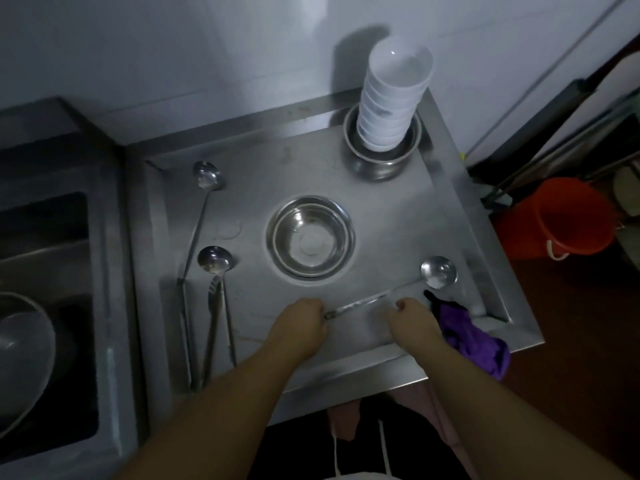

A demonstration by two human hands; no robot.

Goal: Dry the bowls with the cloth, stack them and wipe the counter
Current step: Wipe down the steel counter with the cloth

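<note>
A steel bowl (310, 239) sits upright in the middle of the steel counter (391, 216). At the back right, a tall stack of white bowls (393, 98) stands inside another steel bowl (381, 161). My left hand (300, 323) grips the handle end of a steel ladle (437, 271) that lies across the counter's front. My right hand (414, 323) is curled just below the ladle's handle; whether it holds anything is unclear. A purple cloth (474, 341) lies bunched at the front right corner, right beside my right hand.
Two more ladles (207, 174) (214, 259) and tongs (212, 327) lie along the counter's left side. A sink (41, 306) with a steel bowl in it is at the left. An orange bucket (554, 220) stands on the floor at the right.
</note>
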